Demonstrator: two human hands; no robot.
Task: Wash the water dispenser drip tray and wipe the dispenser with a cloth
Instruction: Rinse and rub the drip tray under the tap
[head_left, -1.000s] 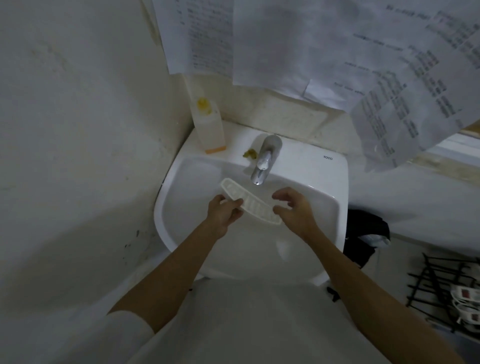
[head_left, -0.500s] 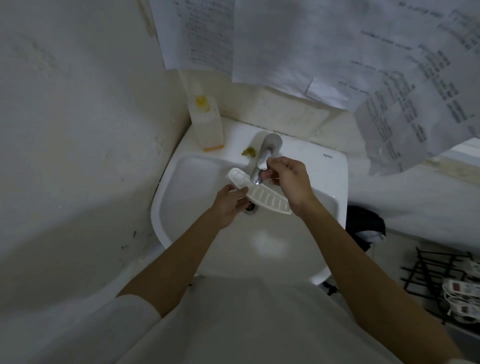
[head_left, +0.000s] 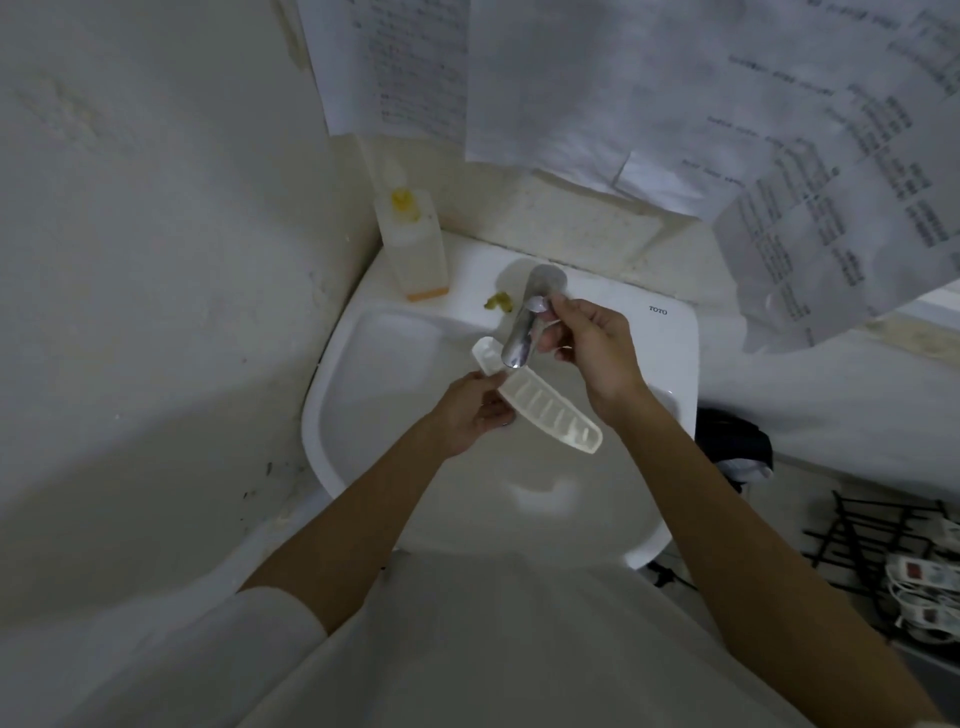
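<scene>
While a stained white wall (head_left: 156, 260) fills the left of the frame, a clear soap bottle (head_left: 413, 244) with a yellow cap and an orange base stands upright in the back left corner of a white TOTO sink (head_left: 332, 415), with a small yellowish smear (head_left: 497, 301) on the ledge between it and the chrome faucet (head_left: 527, 322). A person's left hand (head_left: 475, 413) grips the white drip tray (head_left: 540, 402) near its middle, thumb over the upper rim and fingers curled beneath, holding it over the basin with its ribbed side up; the tray slants from upper left to lower right, its far end lying just under the faucet's spout. To the right, the right hand (head_left: 589, 345) pinches the faucet's small lever between thumb and forefinger, the remaining fingers loosely curled beside the spout. Whether water is running cannot be told. Printed paper sheets (head_left: 675, 104) hang on the back wall above the sink. At far right, a dark bundle (head_left: 732, 447) sits beside the sink, and a black wire rack (head_left: 872, 540) stands near white power strips (head_left: 924, 597) on the floor
</scene>
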